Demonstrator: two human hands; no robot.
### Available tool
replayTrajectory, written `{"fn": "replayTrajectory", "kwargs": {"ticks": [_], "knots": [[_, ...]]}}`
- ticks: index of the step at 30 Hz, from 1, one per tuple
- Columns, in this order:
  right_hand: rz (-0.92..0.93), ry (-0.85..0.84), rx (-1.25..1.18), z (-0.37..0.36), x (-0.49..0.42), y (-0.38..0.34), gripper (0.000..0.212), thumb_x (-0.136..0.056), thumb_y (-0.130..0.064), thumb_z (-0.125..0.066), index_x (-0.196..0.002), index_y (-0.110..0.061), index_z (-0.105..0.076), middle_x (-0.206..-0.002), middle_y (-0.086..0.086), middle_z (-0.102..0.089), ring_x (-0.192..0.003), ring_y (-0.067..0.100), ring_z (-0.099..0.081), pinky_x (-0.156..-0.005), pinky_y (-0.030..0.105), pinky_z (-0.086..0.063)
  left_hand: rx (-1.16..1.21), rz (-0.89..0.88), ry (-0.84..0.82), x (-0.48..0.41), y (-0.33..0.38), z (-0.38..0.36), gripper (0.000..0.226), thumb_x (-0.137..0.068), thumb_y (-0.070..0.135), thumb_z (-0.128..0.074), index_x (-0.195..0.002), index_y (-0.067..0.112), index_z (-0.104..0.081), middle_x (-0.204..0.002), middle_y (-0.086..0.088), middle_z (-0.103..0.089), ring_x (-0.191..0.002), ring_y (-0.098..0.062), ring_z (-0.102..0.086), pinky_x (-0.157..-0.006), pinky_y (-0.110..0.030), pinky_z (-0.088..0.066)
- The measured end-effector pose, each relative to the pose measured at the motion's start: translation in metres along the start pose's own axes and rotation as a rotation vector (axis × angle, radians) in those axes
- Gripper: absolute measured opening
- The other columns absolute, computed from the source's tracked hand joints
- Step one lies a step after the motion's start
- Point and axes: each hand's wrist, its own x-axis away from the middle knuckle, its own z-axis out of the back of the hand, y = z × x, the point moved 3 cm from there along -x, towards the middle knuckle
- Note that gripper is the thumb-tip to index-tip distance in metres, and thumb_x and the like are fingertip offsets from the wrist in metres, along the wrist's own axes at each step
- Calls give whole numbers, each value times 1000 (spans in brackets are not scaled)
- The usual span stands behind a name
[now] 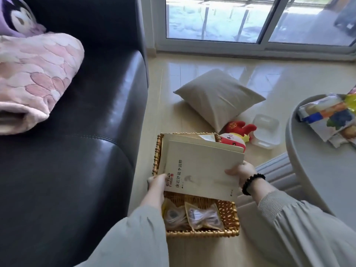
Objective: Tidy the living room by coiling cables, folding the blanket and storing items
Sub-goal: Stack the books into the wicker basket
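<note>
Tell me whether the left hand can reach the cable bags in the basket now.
Probably yes, once freed: the left hand grips the book, but the cable bags lie uncovered beside its wrist.

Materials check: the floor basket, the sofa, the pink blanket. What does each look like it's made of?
Basket: woven wicker or rattan, golden-brown and slightly glossy, going by the open weave and the beaded rim.
Sofa: black leather or faux leather; smooth, with window glare and a stitched seam. Cannot tell which.
Pink blanket: plush fleece, matte, with soft pile and an embossed scale pattern.
</note>
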Motion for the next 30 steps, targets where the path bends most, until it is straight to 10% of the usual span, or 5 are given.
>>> {"fn": "replayTrajectory", "kwargs": {"ticks": [9,12,18,25,30], "knots": [[-18,147,251,17,-1,-4,30,-82,0,-68,-111,-1,-58,-111,15,-59,-104,33,-56,-94,39,-44,-380,-49,-182,10,24,9,68,-69,46,-79,-117,3,-58,-102,-9,-71,-96,-23,-67,-83,-38,-57],[-56,151,272,16,-5,-1,43,-85,-11,-68,-123,0,-51,-115,12,-56,-107,31,-54,-94,38,-43,-57,21,-345,26,40,7,41,-84,29,-70,-113,2,-60,-96,-13,-74,-90,-22,-69,-63,-31,-60],[-146,82,128,14,-55,6,62,-74,-21,-75,-127,-7,-47,-118,13,-60,-106,37,-58,-97,52,-44,586,-75,-741,36,35,-26,108,-32,26,-99,-129,10,-53,-122,-20,-65,-119,-37,-56,-87,-50,-55],[-117,15,-36,-14,-38,-24,52,-79,-10,-70,-126,-4,-50,-116,17,-64,-98,38,-63,-86,49,-51,419,49,-440,43,36,-57,53,-84,4,-68,-133,10,-48,-113,-20,-62,-104,-37,-59,-83,-56,-52],[-38,1,-334,-27,-48,-29,53,-95,-48,-45,-132,-10,-47,-101,11,-64,-74,17,-70,-54,30,-56,459,40,-271,39,86,-78,38,-93,6,-57,-128,10,-45,-99,-17,-62,-84,-31,-61,-67,-46,-54]]}}
